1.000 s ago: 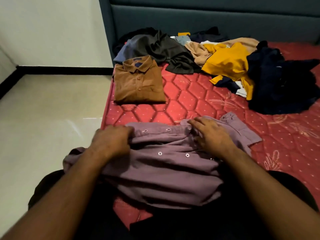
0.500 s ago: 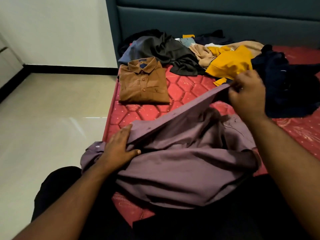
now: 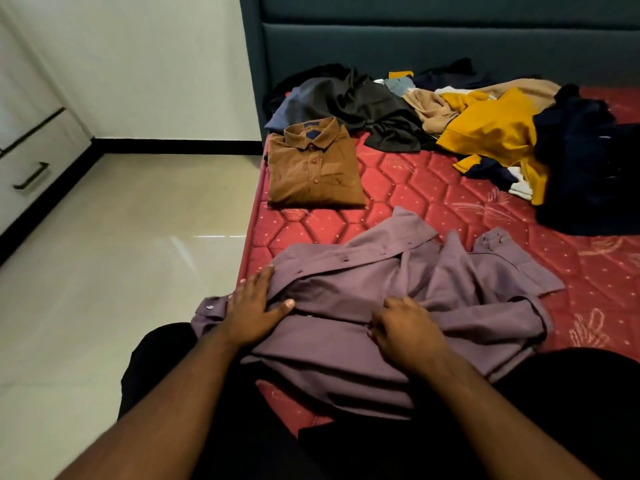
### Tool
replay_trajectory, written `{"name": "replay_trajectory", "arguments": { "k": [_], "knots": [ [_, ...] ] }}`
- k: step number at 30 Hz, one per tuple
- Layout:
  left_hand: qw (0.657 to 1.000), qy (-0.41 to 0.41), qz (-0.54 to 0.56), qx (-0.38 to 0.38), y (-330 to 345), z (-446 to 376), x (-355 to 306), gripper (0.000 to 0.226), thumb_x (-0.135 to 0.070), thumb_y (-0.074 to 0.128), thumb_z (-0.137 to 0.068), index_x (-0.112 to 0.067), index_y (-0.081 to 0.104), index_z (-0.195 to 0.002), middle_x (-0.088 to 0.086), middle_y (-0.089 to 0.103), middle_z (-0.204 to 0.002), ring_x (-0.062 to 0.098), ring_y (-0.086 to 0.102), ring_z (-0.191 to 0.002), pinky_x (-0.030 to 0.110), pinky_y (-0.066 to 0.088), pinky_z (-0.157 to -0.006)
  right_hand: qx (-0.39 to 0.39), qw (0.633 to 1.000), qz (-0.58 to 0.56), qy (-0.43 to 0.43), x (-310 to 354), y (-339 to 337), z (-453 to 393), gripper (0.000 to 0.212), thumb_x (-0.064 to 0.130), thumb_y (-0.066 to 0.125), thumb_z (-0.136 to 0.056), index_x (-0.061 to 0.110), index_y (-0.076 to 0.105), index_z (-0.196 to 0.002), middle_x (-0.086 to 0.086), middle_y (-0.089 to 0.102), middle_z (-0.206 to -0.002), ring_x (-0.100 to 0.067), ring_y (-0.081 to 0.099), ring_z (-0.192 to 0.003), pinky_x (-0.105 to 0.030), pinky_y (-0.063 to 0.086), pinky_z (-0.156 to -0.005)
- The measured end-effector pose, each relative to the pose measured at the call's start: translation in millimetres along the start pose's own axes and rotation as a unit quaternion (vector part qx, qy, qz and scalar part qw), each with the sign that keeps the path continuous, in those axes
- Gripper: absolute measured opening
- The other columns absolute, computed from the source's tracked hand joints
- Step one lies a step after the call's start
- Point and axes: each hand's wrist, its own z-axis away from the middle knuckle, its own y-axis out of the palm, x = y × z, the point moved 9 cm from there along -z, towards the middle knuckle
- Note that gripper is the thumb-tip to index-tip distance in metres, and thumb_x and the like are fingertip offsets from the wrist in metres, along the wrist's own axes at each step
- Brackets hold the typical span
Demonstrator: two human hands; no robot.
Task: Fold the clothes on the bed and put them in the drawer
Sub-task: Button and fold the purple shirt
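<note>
Red mattress (image 3: 433, 188) | left hand (image 3: 251, 308) flat on purple shirt (image 3: 398, 299) | right hand (image 3: 405, 332) curled, grip unclear

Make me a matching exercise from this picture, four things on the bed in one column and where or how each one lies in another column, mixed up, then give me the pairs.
Things:
1. brown shirt
2. purple shirt
3. yellow garment
4. left hand

States:
A. crumpled in the pile near the headboard
B. folded neatly, collar up, near the bed's left edge
C. flat on purple cloth, fingers spread
D. spread unfolded under both hands

Pairs: 1-B, 2-D, 3-A, 4-C
</note>
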Motion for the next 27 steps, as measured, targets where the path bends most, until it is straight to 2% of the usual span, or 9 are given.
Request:
{"name": "replay_trajectory", "arguments": {
  "k": [3, 5, 8, 10, 14, 17, 20, 24, 27],
  "knots": [
    [0.997, 0.016, -0.021, -0.067, -13.5, 3.1, -19.9, 0.084, -0.068, 0.046, -0.084, -0.038, 0.011, -0.153, -0.006, 0.010, -0.162, 0.024, 0.007, -0.149, 0.057, 0.011, -0.114, -0.070, 0.996, 0.034, -0.031, 20.0, -18.5, 5.1, 0.020, 0.036, 0.052, -0.085, 0.024, 0.067, -0.091, -0.002, 0.061, -0.098, -0.028, 0.057, -0.094, -0.041, 0.043, -0.080],
    [0.982, 0.086, -0.024, -0.165, -36.0, 7.8, -47.4, 0.066, -0.048, 0.052, -0.087, -0.034, 0.032, -0.148, -0.001, 0.031, -0.154, 0.025, 0.026, -0.143, 0.051, 0.022, -0.111, -0.134, 0.987, -0.056, -0.070, 41.0, -33.2, -1.9, 0.019, 0.035, 0.051, -0.077, 0.024, 0.067, -0.080, 0.000, 0.064, -0.084, -0.027, 0.061, -0.081, -0.039, 0.046, -0.071],
    [0.969, 0.130, 0.003, -0.211, -45.6, 8.8, -61.2, 0.043, -0.030, 0.058, -0.082, -0.024, 0.063, -0.125, 0.003, 0.060, -0.125, 0.029, 0.053, -0.115, 0.036, 0.037, -0.093, -0.047, 0.967, -0.239, -0.073, 67.0, -20.8, -29.3, 0.022, 0.027, 0.049, -0.083, 0.023, 0.069, -0.092, -0.001, 0.070, -0.095, -0.026, 0.064, -0.088, -0.035, 0.050, -0.078],
    [0.965, 0.132, 0.031, -0.226, -49.9, 10.0, -57.6, 0.027, -0.021, 0.065, -0.085, -0.019, 0.071, -0.111, 0.002, 0.066, -0.108, 0.026, 0.059, -0.100, 0.034, 0.043, -0.087, 0.007, 0.976, -0.210, -0.058, 78.8, -3.8, -44.9, 0.023, 0.030, 0.051, -0.088, 0.027, 0.068, -0.102, -0.003, 0.070, -0.104, -0.027, 0.065, -0.095, -0.034, 0.051, -0.082],
    [0.933, 0.075, 0.239, -0.258, -64.5, 15.5, -35.9, 0.009, -0.009, 0.072, -0.085, -0.014, 0.075, -0.091, -0.005, 0.069, -0.087, 0.007, 0.062, -0.081, 0.029, 0.052, -0.078, 0.059, 0.990, -0.104, -0.075, 93.5, 20.5, -51.4, 0.022, 0.031, 0.053, -0.091, 0.025, 0.067, -0.108, -0.007, 0.067, -0.109, -0.031, 0.064, -0.097, -0.035, 0.050, -0.078],
    [0.913, 0.065, 0.312, -0.254, -70.5, 14.8, -40.5, 0.007, -0.012, 0.068, -0.088, -0.014, 0.073, -0.091, -0.007, 0.071, -0.086, 0.003, 0.063, -0.079, 0.020, 0.051, -0.074, -0.044, 0.988, -0.032, -0.145, 103.8, 9.0, -37.7, 0.015, 0.025, 0.058, -0.086, 0.024, 0.069, -0.096, -0.003, 0.067, -0.097, -0.029, 0.064, -0.088, -0.036, 0.049, -0.072],
    [0.938, 0.084, 0.287, -0.175, -63.8, 11.3, -58.5, 0.010, -0.003, 0.065, -0.088, -0.010, 0.071, -0.091, -0.010, 0.068, -0.082, -0.009, 0.058, -0.071, 0.008, 0.044, -0.070, -0.137, 0.980, -0.020, -0.143, 93.4, -3.0, -30.3, 0.008, 0.027, 0.066, -0.069, 0.024, 0.065, -0.077, 0.002, 0.064, -0.073, -0.024, 0.060, -0.067, -0.032, 0.046, -0.059],
    [0.956, 0.111, 0.252, -0.105, -51.0, 11.9, -72.8, 0.009, -0.006, 0.068, -0.086, -0.010, 0.075, -0.090, -0.007, 0.072, -0.084, -0.010, 0.060, -0.073, 0.010, 0.047, -0.073, -0.262, 0.951, -0.020, -0.164, 83.4, -27.2, -7.3, 0.023, 0.028, 0.052, -0.074, 0.018, 0.067, -0.087, -0.001, 0.064, -0.079, -0.023, 0.059, -0.067, -0.032, 0.046, -0.062],
    [0.954, 0.133, 0.211, -0.168, -64.3, 18.1, -78.4, 0.007, -0.008, 0.069, -0.086, -0.009, 0.074, -0.092, -0.003, 0.071, -0.085, -0.005, 0.060, -0.075, 0.007, 0.043, -0.071, -0.341, 0.926, -0.010, -0.164, 78.5, -41.5, 12.2, 0.027, 0.024, 0.050, -0.079, 0.014, 0.068, -0.097, -0.003, 0.067, -0.086, -0.024, 0.061, -0.072, -0.036, 0.046, -0.071]
  ]
}}
